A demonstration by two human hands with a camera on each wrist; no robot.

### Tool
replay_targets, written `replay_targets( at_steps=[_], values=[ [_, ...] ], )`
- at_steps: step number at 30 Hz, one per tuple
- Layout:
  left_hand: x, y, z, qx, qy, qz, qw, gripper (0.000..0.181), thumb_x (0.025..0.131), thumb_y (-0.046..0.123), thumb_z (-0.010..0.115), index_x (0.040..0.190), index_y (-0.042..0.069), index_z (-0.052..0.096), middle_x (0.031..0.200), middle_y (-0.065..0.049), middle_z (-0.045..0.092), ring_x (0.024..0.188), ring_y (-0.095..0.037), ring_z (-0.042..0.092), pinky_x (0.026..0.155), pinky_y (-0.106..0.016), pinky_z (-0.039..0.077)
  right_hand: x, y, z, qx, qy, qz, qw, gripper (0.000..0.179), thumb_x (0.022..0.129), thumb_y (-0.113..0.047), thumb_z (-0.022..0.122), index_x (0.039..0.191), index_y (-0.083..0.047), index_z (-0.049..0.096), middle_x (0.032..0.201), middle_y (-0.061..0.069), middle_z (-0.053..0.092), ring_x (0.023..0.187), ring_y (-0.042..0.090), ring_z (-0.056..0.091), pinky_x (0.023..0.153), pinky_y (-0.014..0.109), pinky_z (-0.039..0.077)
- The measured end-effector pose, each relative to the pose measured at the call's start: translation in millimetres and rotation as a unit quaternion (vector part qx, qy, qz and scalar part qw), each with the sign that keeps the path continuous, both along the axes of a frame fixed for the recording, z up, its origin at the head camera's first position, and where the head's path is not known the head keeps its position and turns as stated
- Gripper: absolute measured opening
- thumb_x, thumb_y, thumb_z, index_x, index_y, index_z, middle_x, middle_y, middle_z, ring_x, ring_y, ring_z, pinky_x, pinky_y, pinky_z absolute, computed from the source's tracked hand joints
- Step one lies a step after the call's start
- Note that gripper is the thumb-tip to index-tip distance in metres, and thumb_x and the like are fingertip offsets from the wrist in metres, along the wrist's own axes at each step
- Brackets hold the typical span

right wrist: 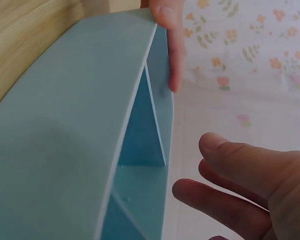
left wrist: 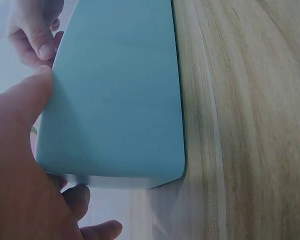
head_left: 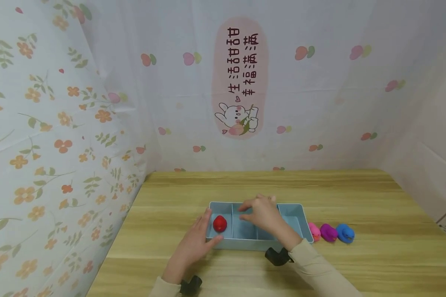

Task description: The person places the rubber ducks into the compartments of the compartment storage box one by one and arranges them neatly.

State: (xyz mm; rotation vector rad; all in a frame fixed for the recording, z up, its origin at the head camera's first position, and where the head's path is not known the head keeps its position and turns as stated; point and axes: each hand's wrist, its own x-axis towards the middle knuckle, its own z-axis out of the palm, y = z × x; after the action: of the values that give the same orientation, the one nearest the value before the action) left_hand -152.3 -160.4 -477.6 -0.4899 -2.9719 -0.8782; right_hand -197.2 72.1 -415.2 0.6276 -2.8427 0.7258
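Observation:
A light blue divided box (head_left: 241,245) lies lengthwise on the table. Inside its leftmost compartment is a small rounded red toy (head_left: 219,224). My left hand (head_left: 195,243) rests on the box's left end, fingers along the end wall and thumb at the front rim; the left wrist view shows this thumb (left wrist: 32,90) against the long wall. My right hand (head_left: 263,212) hovers over the middle compartments, fingers loosely bent and apart. Nothing shows between the right thumb and fingers in the right wrist view, where that hand (right wrist: 245,185) stays clear of the rim.
Beside the box's right end sit a pink toy duck (head_left: 314,232), a purple toy duck (head_left: 328,233) and a blue toy duck (head_left: 345,234) in a row. The box partly hides the pink one. Patterned cloth (head_left: 178,103) hangs behind and left of the wooden table (head_left: 152,247).

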Motion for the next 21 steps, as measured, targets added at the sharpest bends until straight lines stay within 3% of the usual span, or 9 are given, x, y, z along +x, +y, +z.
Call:
replay_targets(
  at_steps=[7, 16, 21],
  values=[
    [0.4, 0.9, 0.8, -0.005, 0.000, 0.001, 1.0000, 0.088, 0.089, 0.054, 0.058, 0.152, 0.006, 0.019, 0.156, -0.015, 0.028, 0.139, -0.040, 0.032, 0.108, -0.057, 0.034, 1.1, 17.1, -0.9, -0.022, 0.005, -0.004, 0.9997, 0.016, 0.072, -0.027, 0.083, 0.086, -0.023, 0.077, 0.083, -0.012, 0.073, 0.087, 0.019, 0.056, 0.079, 0.045, 0.021],
    [-0.3, 1.5, 1.5, -0.006, -0.006, 0.000, 1.0000, 0.088, 0.089, 0.052, 0.059, 0.153, 0.007, 0.019, 0.157, -0.013, 0.026, 0.141, -0.038, 0.031, 0.108, -0.057, 0.034, 0.2, 43.8, 2.7, -0.027, -0.022, -0.024, 0.9991, 0.014, 0.073, -0.028, 0.082, 0.086, -0.024, 0.077, 0.084, -0.011, 0.073, 0.085, 0.020, 0.055, 0.074, 0.041, 0.017],
    [0.8, 1.8, 3.5, -0.005, -0.007, 0.000, 1.0000, 0.088, 0.089, 0.054, 0.058, 0.153, 0.008, 0.019, 0.157, -0.013, 0.026, 0.141, -0.038, 0.031, 0.108, -0.056, 0.034, -0.7, 57.9, -2.0, -0.021, 0.002, -0.027, 0.9994, 0.016, 0.072, -0.027, 0.083, 0.086, -0.022, 0.077, 0.085, -0.010, 0.074, 0.087, 0.021, 0.057, 0.072, 0.040, 0.017]
  ],
)
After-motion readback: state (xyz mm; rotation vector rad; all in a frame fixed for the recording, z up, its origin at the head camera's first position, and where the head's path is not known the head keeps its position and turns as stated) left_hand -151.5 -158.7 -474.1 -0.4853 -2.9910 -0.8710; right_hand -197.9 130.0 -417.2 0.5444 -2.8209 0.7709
